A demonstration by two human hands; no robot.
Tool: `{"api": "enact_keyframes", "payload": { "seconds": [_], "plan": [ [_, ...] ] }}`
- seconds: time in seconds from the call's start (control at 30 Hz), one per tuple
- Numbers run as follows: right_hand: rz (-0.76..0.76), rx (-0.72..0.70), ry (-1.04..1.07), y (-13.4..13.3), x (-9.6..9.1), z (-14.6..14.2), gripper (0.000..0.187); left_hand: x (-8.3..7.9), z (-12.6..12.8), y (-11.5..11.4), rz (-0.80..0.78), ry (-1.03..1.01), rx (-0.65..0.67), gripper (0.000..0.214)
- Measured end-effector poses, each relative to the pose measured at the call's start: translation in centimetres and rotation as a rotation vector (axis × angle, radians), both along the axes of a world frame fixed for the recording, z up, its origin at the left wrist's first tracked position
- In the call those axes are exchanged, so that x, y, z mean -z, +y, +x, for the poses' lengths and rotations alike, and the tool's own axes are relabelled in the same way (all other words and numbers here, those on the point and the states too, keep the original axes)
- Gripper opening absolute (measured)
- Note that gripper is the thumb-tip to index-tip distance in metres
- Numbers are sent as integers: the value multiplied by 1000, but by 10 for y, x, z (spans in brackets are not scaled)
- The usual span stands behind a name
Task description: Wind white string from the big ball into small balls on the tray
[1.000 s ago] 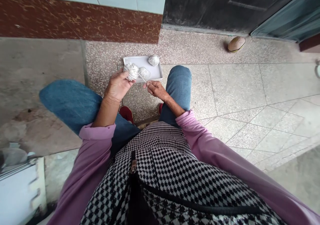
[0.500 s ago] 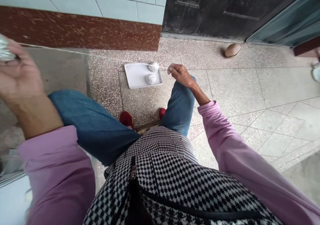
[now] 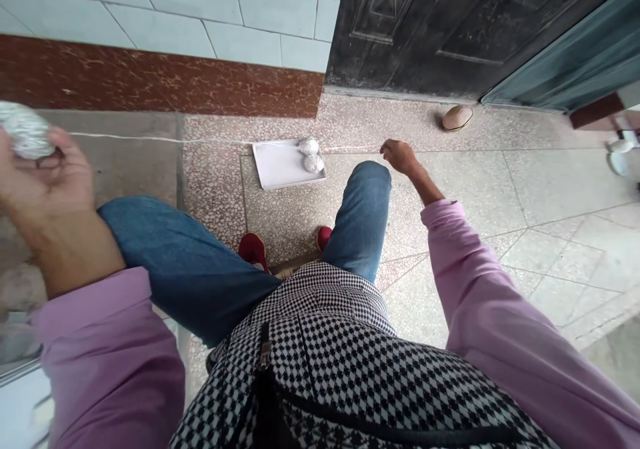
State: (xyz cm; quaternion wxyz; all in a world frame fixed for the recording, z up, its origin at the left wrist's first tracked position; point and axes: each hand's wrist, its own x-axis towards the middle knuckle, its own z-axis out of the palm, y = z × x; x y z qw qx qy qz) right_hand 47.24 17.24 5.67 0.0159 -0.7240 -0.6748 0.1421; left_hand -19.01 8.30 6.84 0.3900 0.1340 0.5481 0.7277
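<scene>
A: What's the left hand doing?
B: It's at the left edge of the view, palm up, its fingers curled around a white ball of yarn. Part of that hand is cut off by the frame.

A: And the right hand?
B: Out past the right knee, fingers bent, thumb and fingertips closed together on a thin white strand. The exact grip is too small to make out.

A: So the strand runs between them?
B: Yes, from the ball across to the right fingertips, nearly straight. In this view it passes along the far edge of a shallow white tray; I can't tell how high above it.

A: Anything in the tray?
B: Two more white balls, close together at its right end.

A: And around that?
B: The tray lies on the speckled floor, ahead of the red shoes and between the spread knees in jeans. Farther off, a rounded beige object sits near the dark door, and a tiled wall stands to the left.
</scene>
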Motion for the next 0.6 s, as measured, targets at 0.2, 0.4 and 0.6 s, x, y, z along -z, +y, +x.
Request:
{"api": "enact_keyframes", "payload": {
  "seconds": [0.2,0.4,0.6],
  "plan": [
    [107,-257,531,7,7,-119,27,-7,82,27,121,65,346,35],
    [-39,-408,1156,-4,-5,-295,8,-3,145,52,239,39,611,47],
    [-47,-316,999,-36,2,-302,32,0,163,52,252,55,630,47]
  ]
}}
